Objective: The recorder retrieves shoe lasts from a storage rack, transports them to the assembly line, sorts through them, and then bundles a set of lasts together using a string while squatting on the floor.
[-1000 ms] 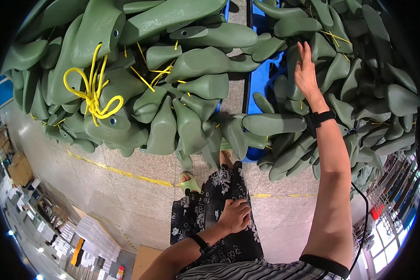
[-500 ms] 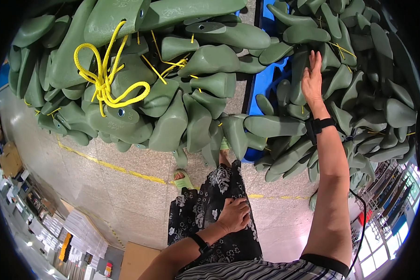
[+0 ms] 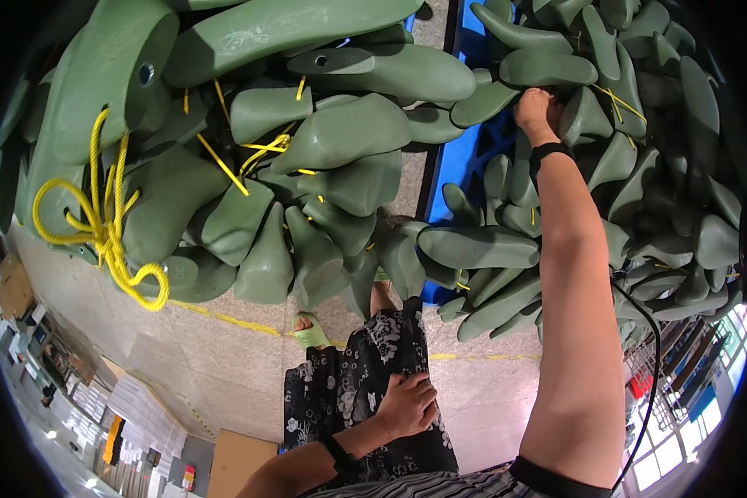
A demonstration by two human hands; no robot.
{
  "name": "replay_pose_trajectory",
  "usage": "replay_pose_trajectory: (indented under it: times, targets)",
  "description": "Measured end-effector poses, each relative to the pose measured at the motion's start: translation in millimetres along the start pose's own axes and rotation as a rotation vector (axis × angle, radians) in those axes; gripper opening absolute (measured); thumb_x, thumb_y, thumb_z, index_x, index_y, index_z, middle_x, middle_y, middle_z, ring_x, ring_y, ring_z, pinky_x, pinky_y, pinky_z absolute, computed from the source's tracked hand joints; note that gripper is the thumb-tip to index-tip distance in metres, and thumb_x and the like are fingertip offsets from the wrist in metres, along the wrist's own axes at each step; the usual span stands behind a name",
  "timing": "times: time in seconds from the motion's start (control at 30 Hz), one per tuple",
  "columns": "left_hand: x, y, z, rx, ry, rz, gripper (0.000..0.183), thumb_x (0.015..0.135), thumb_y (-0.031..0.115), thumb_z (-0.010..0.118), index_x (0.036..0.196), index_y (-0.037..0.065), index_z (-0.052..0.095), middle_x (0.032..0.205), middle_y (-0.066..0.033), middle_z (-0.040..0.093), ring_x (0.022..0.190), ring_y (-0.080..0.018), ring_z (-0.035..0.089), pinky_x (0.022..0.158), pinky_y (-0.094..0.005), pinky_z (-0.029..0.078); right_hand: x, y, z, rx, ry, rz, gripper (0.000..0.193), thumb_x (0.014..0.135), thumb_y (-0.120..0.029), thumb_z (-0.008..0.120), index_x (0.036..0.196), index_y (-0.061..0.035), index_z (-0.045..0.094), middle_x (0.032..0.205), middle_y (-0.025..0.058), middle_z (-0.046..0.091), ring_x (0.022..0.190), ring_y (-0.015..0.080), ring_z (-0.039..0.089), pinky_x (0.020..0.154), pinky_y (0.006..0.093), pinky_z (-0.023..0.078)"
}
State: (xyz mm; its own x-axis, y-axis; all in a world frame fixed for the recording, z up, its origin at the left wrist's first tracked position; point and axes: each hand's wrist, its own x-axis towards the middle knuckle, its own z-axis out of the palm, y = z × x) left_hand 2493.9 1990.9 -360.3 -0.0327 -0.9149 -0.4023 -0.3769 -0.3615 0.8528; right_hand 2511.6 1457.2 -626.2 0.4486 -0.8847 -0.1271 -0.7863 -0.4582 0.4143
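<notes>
My right hand (image 3: 536, 109) reaches forward into the right-hand heap, its fingers curled down around the upper end of a green shoe last (image 3: 522, 178). The fingertips are hidden. Beside that hand lie another last (image 3: 548, 68), set crosswise, and an upright last (image 3: 584, 116). My left hand (image 3: 408, 407) is closed and rests on my black floral skirt (image 3: 349, 390); whether it holds any cloth I cannot tell. A large heap of green lasts (image 3: 349, 129) fills the left front, several tied with yellow cord (image 3: 108, 236) in loops and knots.
A blue pallet (image 3: 445, 178) shows under the right heap, with a narrow strip of floor between the heaps. Yellow tape (image 3: 224, 319) crosses the floor. A cardboard box (image 3: 242, 456) stands at lower left, and a black cable (image 3: 657, 357) hangs by my right arm.
My right hand has gone from flat and outstretched to curled around a shoe last, slightly farther forward and left. The view has shifted closer to the left heap. My left hand stays on the skirt.
</notes>
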Motion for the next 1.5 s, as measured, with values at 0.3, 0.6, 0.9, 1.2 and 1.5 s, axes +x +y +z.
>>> replay_pose_trajectory:
  times: [0.3,0.6,0.9,1.2,1.5]
  targets:
    - [13.6,3.6,-7.3,-0.018,-0.018,-0.027,0.016,0.074,0.021,0.059,0.085,0.01,0.06,0.089,-0.0015,0.063,0.105,-0.0193,0.054,0.082,-0.0404,0.032,10.8,-16.9,-26.2,0.222,-0.079,0.256,0.041,0.08,-0.03,0.055,0.115,-0.0106,0.062,0.119,0.0155,0.06,0.121,0.0364,0.046,0.096,0.0457,0.041]
    - [6.7,2.2,-2.0,-0.033,-0.038,-0.008,0.017,0.075,0.024,0.058,0.081,0.008,0.059,0.086,-0.0031,0.06,0.105,-0.0196,0.051,0.082,-0.0376,0.032,38.5,21.5,-0.1,0.233,-0.168,-0.154,0.037,0.08,-0.024,0.054,0.114,-0.0111,0.06,0.122,0.0158,0.058,0.113,0.0346,0.054,0.092,0.0406,0.045]
    - [-14.4,0.1,3.7,-0.055,-0.065,0.042,0.016,0.076,0.024,0.057,0.079,0.008,0.057,0.084,-0.0039,0.057,0.106,-0.0192,0.05,0.081,-0.0375,0.031,53.8,45.2,-23.5,0.33,-0.436,-0.468,0.025,0.075,-0.029,0.061,0.091,-0.0119,0.07,0.097,0.0121,0.068,0.093,0.0272,0.064,0.082,0.034,0.048]
    - [-19.2,-4.9,2.7,-0.01,-0.108,0.04,0.015,0.074,0.023,0.057,0.076,0.009,0.055,0.084,-0.0035,0.058,0.106,-0.0187,0.05,0.081,-0.0374,0.031,5.8,16.5,-62.2,0.867,-0.574,0.015,0.075,0.069,-0.052,0.064,0.12,0.0021,0.056,0.124,0.0189,0.056,0.12,0.0316,0.048,0.1,0.0351,0.035]
    - [-5.5,5.0,0.6,-0.005,-0.132,0.009,0.015,0.075,0.024,0.056,0.077,0.009,0.056,0.084,-0.0034,0.059,0.105,-0.0189,0.051,0.082,-0.038,0.032,3.1,-1.1,-46.0,0.488,-0.482,0.137,0.09,0.073,-0.074,0.053,0.116,0.0055,0.059,0.117,0.0232,0.06,0.114,0.0354,0.054,0.096,0.0398,0.041]
